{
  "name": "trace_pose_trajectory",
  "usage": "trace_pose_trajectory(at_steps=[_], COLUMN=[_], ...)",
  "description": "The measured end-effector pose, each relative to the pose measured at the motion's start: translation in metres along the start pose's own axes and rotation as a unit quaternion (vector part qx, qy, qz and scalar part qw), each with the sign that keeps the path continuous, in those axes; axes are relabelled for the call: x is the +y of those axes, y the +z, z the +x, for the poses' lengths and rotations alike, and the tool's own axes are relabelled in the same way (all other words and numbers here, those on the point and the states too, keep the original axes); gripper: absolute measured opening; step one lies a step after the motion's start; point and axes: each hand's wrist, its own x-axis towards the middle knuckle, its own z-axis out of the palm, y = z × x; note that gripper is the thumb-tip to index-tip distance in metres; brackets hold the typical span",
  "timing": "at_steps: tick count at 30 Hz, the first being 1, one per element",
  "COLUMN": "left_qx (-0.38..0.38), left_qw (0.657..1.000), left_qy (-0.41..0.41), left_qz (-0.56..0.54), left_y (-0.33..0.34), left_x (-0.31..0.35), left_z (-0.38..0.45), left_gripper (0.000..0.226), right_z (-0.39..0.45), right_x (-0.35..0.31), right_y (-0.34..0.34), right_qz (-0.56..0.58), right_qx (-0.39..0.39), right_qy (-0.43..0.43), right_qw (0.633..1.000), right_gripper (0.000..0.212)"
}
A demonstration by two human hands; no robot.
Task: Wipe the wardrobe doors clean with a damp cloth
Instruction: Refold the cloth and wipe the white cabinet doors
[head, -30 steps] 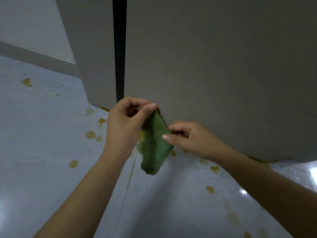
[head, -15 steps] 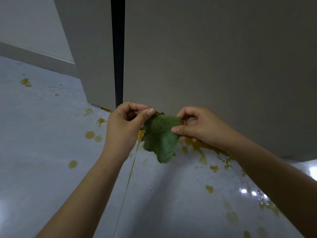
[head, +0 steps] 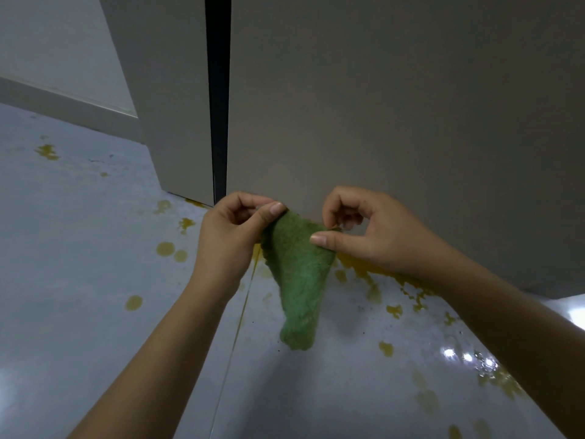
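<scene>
1. The left hand (head: pixel 228 239) pinches one top corner of the cloth (head: pixel 299 274) between thumb and curled forefinger, thumb pad flat on the nap. That is a hold for tugging fabric, not for scrubbing.

2. The right hand (head: pixel 364 236) does the same on the other side: thumb laid across the front of the cloth, forefinger curled behind, the remaining fingers (head: pixel 340 201) arched up and holding nothing. A light pinch like this lets a corner be pulled loose.

3. Between the two pinches the top edge is drawn fairly taut, and the rest of the cloth hangs down in a narrow, bunched tail. I take it the person is opening or refolding it to get a flat wiping face, since a bunched wad would only smear.

4. The cloth hangs in the air, clear of the floor (head: pixel 79 264) and just in front of the bottom edge of the right door (head: pixel 395 106), touching neither as far as I can tell.

5. The left door (head: pixel 171 90) stands beyond a dark gap (head: pixel 217 90); both door faces look plain grey here, with no marks I can make out.

6. Yellow splashes (head: pixel 373 270) dot the floor, thickest right under the right door's lower edge, with scattered drops to the left. That probably explains working so low: the door's bottom strip is the likeliest part to have caught spatter.

7. Wiping itself has not begun; the next move needs a flattened cloth under a spread palm.
</scene>
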Motion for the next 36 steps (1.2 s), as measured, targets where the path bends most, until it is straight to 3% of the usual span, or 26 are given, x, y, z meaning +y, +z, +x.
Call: trace_pose_trajectory(at_steps=[4, 9, 12, 16, 18, 20, 21, 22, 24, 30, 34, 36], left_qx=[-0.015, -0.054, -0.052, -0.050, -0.110, -0.208, -0.248, -0.268, -0.254, -0.206, -0.138, -0.113], left_qw=[1.000, 0.994, 0.997, 0.997, 0.984, 0.952, 0.935, 0.926, 0.924, 0.941, 0.956, 0.956], left_qy=[0.010, 0.049, 0.030, -0.050, -0.138, -0.221, -0.244, -0.256, -0.267, -0.247, -0.245, -0.258], left_qz=[0.021, 0.087, 0.057, 0.030, -0.015, -0.047, -0.064, -0.079, -0.096, -0.105, -0.084, -0.081], left_y=[-0.006, -0.001, -0.001, -0.006, -0.009, -0.012, -0.012, -0.012, -0.008, 0.000, 0.004, 0.000], left_x=[0.006, 0.009, 0.009, 0.011, 0.011, 0.011, 0.012, 0.013, 0.019, 0.065, 0.139, 0.185], left_z=[0.004, 0.002, 0.004, 0.008, 0.010, 0.011, 0.009, 0.009, 0.009, 0.036, 0.049, 0.049], left_gripper=[0.022, 0.010, 0.013, 0.018, 0.032, 0.065, 0.069, 0.059, 0.028, 0.030, 0.008, 0.015], right_z=[0.002, 0.005, 0.006, 0.009, 0.011, 0.014, 0.015, 0.017, 0.020, 0.050, 0.090, 0.107], right_x=[0.011, 0.013, 0.009, 0.002, -0.001, -0.003, -0.005, -0.005, -0.007, -0.030, -0.077, -0.115], right_y=[-0.005, 0.003, 0.008, 0.007, 0.007, 0.010, 0.011, 0.013, 0.015, -0.005, -0.045, -0.067], right_qz=[-0.139, -0.147, -0.021, 0.182, 0.283, 0.306, 0.306, 0.307, 0.315, 0.296, 0.248, 0.219], right_qx=[0.017, 0.114, 0.102, 0.054, 0.066, 0.071, 0.072, 0.078, 0.095, 0.165, 0.172, 0.171], right_qy=[0.016, 0.031, 0.090, 0.164, 0.172, 0.163, 0.157, 0.153, 0.150, 0.170, 0.174, 0.172], right_qw=[0.990, 0.982, 0.990, 0.968, 0.941, 0.935, 0.936, 0.936, 0.932, 0.925, 0.937, 0.945], right_gripper=[0.018, 0.013, 0.013, 0.015, 0.013, 0.012, 0.013, 0.013, 0.014, 0.013, 0.013, 0.013])
